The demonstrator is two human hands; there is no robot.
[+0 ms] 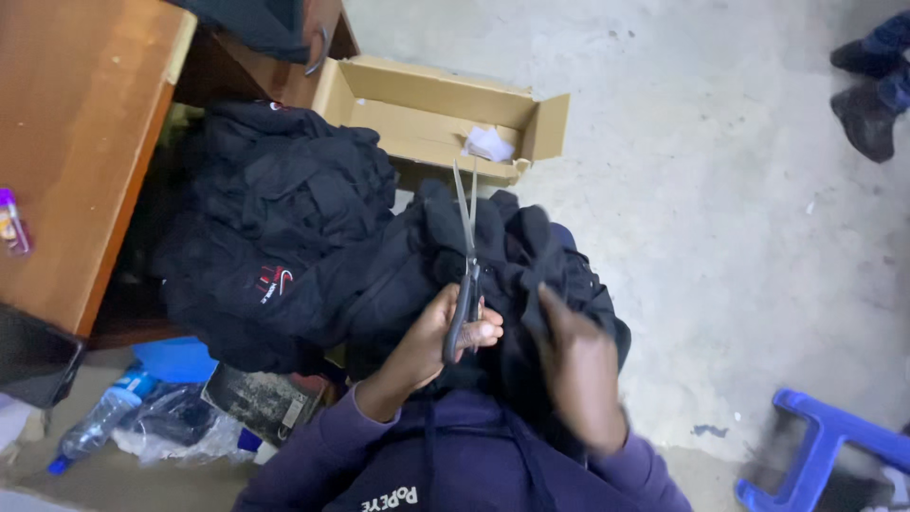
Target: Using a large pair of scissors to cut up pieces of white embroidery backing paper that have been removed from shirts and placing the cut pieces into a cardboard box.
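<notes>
Bare concrete floor (pixel 739 218) lies open to the right; the wooden table (pixel 76 142) edges the left. A heap of black garments (pixel 275 237) crowds between table and lap, a cardboard box (pixel 427 104) just beyond. On the lap, the right hand (pixel 578 370) grips black cloth (pixel 540 265); the left hand's (pixel 445 337) fingers are closed through the handles of the scissors (pixel 466 256), blades slightly apart, pointing away.

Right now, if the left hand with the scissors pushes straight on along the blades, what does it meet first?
Probably the cardboard box: the left hand points the scissors up-frame over the black garment, tips near the box edge. Depth unclear.
</notes>
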